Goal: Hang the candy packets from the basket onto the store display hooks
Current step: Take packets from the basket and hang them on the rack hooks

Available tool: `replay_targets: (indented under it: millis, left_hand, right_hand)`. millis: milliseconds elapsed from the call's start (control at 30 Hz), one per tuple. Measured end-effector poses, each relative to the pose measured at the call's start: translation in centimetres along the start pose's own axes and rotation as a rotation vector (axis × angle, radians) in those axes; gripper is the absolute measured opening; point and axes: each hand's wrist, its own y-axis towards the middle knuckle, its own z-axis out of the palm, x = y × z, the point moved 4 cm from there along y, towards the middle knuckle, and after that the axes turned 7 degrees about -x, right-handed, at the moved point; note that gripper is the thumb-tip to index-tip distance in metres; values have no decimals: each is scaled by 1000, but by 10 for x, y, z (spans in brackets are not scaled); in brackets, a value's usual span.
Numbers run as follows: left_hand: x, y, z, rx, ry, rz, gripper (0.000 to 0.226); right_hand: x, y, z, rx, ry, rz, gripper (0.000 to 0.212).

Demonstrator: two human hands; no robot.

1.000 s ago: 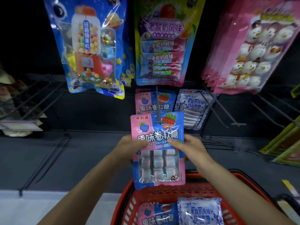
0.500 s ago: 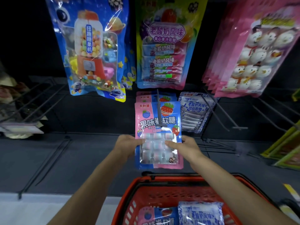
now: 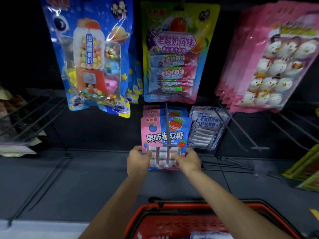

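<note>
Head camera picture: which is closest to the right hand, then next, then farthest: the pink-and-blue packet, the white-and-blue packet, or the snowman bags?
From the right hand:
1. pink-and-blue packet, in its grip, centre.
2. white-and-blue packet, just up and right.
3. snowman bags, high on the right.

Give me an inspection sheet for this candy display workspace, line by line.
Surface: dark grey display shelf, bare metal hooks jutting out at right.
Job's things: pink-and-blue soft-candy packet with the grey hook rod crossing its front, matching packets behind it; red plastic basket below holds a white-and-blue packet.
Clutter: blurred packs on the left wire rack.
Grips: left hand and right hand each hold the packet's lower sides.
Cables: nothing seen.
Surroundings: blue gumball bag, yellow-green yoghurt-candy bag, pink snowman bags hanging above.
</note>
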Motion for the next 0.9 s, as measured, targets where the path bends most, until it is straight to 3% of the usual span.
replay_targets:
  millis: [567, 733, 900]
  left_hand:
    - [-70, 47, -27, -31, -195, 348, 8]
    - [-74, 48, -31, -43, -227, 342, 7]
    - [-78, 49, -28, -95, -283, 298, 5]
  right_hand:
    - [80, 10, -44, -301, 29, -406, 17]
    - [87, 14, -54, -336, 46, -455, 8]
    - [93, 15, -58, -357, 8, -445, 11]
